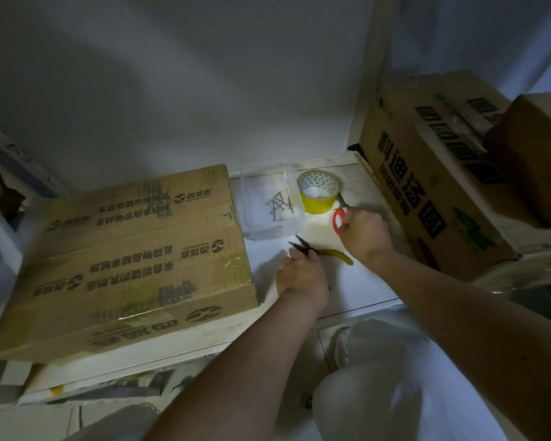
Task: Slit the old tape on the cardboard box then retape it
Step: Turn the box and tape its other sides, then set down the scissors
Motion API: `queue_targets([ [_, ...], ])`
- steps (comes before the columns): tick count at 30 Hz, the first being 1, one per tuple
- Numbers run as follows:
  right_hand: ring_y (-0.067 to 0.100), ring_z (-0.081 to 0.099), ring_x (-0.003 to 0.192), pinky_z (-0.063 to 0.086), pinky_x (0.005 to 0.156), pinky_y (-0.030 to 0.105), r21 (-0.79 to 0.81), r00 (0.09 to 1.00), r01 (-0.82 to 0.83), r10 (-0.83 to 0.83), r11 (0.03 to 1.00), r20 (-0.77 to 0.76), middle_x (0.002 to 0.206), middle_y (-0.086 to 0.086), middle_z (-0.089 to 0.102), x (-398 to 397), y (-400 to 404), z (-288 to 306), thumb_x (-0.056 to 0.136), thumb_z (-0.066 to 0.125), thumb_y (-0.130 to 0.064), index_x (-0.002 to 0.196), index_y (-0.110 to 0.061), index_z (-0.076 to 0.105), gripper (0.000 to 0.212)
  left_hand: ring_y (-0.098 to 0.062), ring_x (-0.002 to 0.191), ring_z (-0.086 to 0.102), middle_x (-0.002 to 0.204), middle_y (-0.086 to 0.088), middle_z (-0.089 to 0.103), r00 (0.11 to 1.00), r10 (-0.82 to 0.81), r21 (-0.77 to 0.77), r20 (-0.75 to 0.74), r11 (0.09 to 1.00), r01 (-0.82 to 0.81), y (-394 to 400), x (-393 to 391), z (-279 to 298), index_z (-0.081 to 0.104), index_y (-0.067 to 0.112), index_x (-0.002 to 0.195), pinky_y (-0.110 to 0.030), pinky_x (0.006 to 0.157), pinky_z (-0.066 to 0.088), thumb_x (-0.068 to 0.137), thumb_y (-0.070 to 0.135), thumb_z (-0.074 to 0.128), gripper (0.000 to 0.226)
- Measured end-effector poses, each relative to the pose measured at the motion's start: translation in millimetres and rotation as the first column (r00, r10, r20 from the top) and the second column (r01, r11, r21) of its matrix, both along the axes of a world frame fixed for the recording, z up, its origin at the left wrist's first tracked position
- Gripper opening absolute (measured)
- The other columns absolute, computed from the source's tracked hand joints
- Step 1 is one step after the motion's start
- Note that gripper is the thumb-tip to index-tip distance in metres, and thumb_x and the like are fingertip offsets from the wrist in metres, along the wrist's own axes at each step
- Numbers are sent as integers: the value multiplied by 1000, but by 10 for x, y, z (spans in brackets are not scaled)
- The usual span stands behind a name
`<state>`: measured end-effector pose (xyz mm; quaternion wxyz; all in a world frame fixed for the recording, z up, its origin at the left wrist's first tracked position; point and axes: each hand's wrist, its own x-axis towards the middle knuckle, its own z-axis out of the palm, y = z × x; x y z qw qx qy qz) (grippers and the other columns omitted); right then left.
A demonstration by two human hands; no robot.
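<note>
The right hand grips the red handle of one pair of scissors, just beside one roll of yellow tape, while the left hand rests on one pair of yellow-handled pliers; its fingers are hidden, so its grip cannot be told. Left of both, one taped cardboard box lies flat on the white tabletop. One clear container holding several nails stands between box and tape, and two more cartons sit at the right.

Brown cardboard box, black print; yellow tape roll; red-handled scissors; yellow-handled pliers.
</note>
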<state>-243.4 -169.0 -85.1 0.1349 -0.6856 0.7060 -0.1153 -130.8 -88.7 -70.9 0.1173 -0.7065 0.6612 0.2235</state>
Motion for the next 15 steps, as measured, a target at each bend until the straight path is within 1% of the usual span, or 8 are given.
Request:
queue_targets([
  [2, 36, 64, 92, 43, 67, 30, -41, 999, -35, 35, 999, -13, 96, 17, 67, 81, 69, 103, 94, 43, -17, 96, -6, 61, 21, -34, 128, 39, 142, -18, 34, 997, -30, -84, -67, 996, 25, 77, 40, 110, 30, 11, 145, -42, 103, 41, 93, 15, 49, 55],
  [4, 36, 64, 89, 37, 64, 29, -85, 997, -79, 77, 993, -23, 94, 18, 67, 194, 155, 227, 94, 42, -18, 94, -7, 60, 21, -34, 116, 51, 130, -16, 47, 991, -49, -211, -125, 977, 22, 173, 119, 286, 45, 8, 131, -40, 90, 47, 92, 13, 49, 40],
  [6, 37, 63, 87, 36, 63, 31, -112, 990, -143, 142, 983, -14, 93, 20, 67, 352, 247, 345, 96, 40, -21, 90, -6, 60, 25, -33, 103, 59, 116, -15, 57, 989, -30, -359, -145, 933, -24, 282, 250, 482, 53, 8, 118, -36, 72, 45, 92, 9, 44, 27],
  [8, 37, 62, 88, 36, 64, 32, -112, 975, -220, 223, 969, 20, 93, 21, 67, 513, 338, 450, 98, 39, -26, 84, -7, 59, 31, -32, 95, 63, 106, -12, 62, 981, 15, -499, -196, 859, -113, 402, 418, 638, 56, 10, 114, -34, 65, 42, 91, 8, 43, 26],
  [10, 37, 62, 92, 44, 70, 34, -65, 946, -305, 310, 950, 98, 96, 22, 67, 753, 467, 528, 100, 37, -31, 90, -4, 62, 38, -30, 91, 64, 102, -9, 65, 963, 72, -636, -261, 737, -228, 613, 691, 769, 61, 12, 114, -33, 66, 46, 90, 8, 46, 28],
  [12, 36, 62, 96, 49, 82, 38, 23, 930, -317, 306, 948, 204, 99, 20, 67, 938, 553, 568, 101, 33, -37, 95, -4, 63, 45, -30, 91, 62, 100, -10, 66, 944, 128, -744, -304, 587, -319, 770, 952, 853, 65, 10, 109, -36, 73, 51, 89, 7, 49, 25],
  [13, 35, 61, 98, 49, 86, 40, 84, 925, -305, 274, 949, 263, 103, 19, 66, 1022, 589, 577, 100, 32, -41, 97, -4, 62, 47, -28, 97, 59, 104, -9, 64, 930, 193, -771, -312, 521, -367, 847, 1112, 882, 65, 10, 110, -38, 79, 51, 89, 9, 51, 26],
  [15, 35, 60, 102, 50, 90, 45, 214, 907, -269, 171, 939, 386, 111, 18, 64, 1229, 687, 639, 96, 35, -51, 106, -6, 59, 52, -28, 109, 51, 115, -10, 58, 853, 404, -763, -330, 418, -493, 1010, 1525, 948, 60, 12, 119, -38, 90, 44, 89, 15, 54, 32],
])
